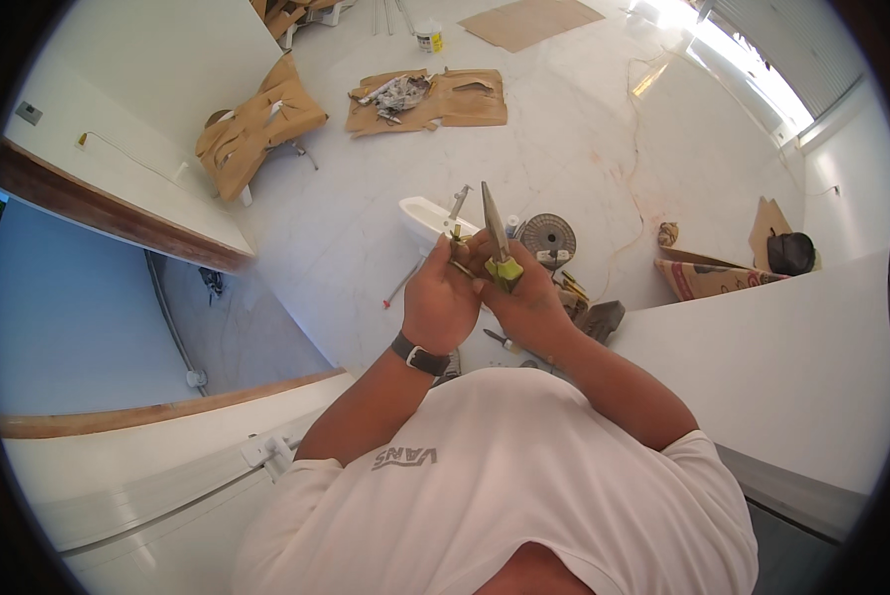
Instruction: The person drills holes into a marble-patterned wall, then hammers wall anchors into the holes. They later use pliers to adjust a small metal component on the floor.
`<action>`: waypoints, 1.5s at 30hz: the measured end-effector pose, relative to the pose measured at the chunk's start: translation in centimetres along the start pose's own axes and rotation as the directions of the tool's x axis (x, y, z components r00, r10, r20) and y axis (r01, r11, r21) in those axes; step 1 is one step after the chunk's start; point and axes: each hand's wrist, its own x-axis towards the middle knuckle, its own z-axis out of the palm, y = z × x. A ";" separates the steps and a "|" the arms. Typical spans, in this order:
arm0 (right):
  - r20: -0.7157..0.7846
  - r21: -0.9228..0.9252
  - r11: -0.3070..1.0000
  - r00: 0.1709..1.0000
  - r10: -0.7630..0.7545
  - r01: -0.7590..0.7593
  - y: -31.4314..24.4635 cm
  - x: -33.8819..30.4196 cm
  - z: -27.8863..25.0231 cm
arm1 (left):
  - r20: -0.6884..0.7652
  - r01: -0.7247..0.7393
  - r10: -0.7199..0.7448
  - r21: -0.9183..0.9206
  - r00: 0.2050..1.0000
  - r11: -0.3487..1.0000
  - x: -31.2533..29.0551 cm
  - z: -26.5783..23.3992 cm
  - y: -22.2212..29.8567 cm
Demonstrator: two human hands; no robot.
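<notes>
In front of my chest, my left hand (pixel 440 307) and my right hand (pixel 527 297) are close together. My right hand grips a pointed tool (pixel 498 228) with a grey metal blade or jaw and a yellow-green handle; its tip points away from me. The fingers of my left hand are closed on a small brass-coloured piece (pixel 456 238), partly hidden by the fingers. Just beyond it shows a silver metal part (pixel 460 202); whether it joins the held piece I cannot tell. A white, boat-shaped object (pixel 422 212) lies beyond my left hand.
Right of my hands lie a round grey slotted disc (pixel 547 234) and several tools. Cardboard pieces (pixel 475 97) and a small bucket (pixel 429 40) are farther off on the pale floor. A box (pixel 713 281) stands right, by a white wall; a wood-edged opening (pixel 118 218) is left.
</notes>
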 end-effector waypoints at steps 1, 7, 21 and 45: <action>-0.017 -0.108 0.986 0.991 -0.131 0.129 0.2 0.0 0.6 | -0.045 0.004 -0.004 0.004 0.999 1.000 0.1 0.0 -0.3; -0.114 -0.018 1.000 0.993 0.007 -0.009 0.5 0.2 1.4 | 0.024 -0.091 0.088 0.174 0.996 0.980 -0.2 -0.7 -0.9; 0.033 0.080 0.979 0.982 0.188 -0.190 -0.2 0.1 -1.5 | -0.100 -0.076 0.106 0.268 0.989 0.961 -1.0 -1.0 -1.2; -0.078 0.148 0.987 0.995 -0.057 0.068 -2.6 0.6 -2.9 | 0.115 0.099 -0.142 0.318 0.983 0.943 -1.1 -1.8 -0.2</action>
